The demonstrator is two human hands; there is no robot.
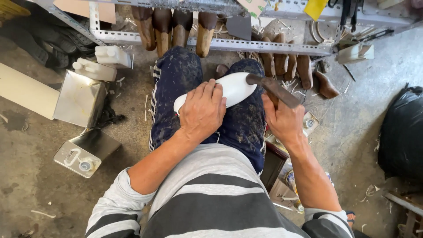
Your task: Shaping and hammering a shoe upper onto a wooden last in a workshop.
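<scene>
The smooth white foot-shaped shoe last (232, 88) lies across your lap, on the paint-spattered dark blue trousers (176, 83), its length running from your left hand toward your right. Your left hand (202, 111) presses down over its nearer end, fingers curled snugly around it. Your right hand (282, 120) is wrapped tight round the handle of a dark, rust-brown metal rasp-like tool (273, 90), whose far end rests against the last's outer tip. Just beyond your knees a perforated grey metal shelf rail (264, 45) crosses the view, with a row of brown wooden lasts (176, 28) hanging from it and more brown lasts (304, 70) crowded on the floor near the tool's tip. To your left sit two shiny square metal cans (81, 125) and white plastic jugs (103, 61). At the right edge lies a black plastic bag (403, 132) on the concrete floor (352, 132).
</scene>
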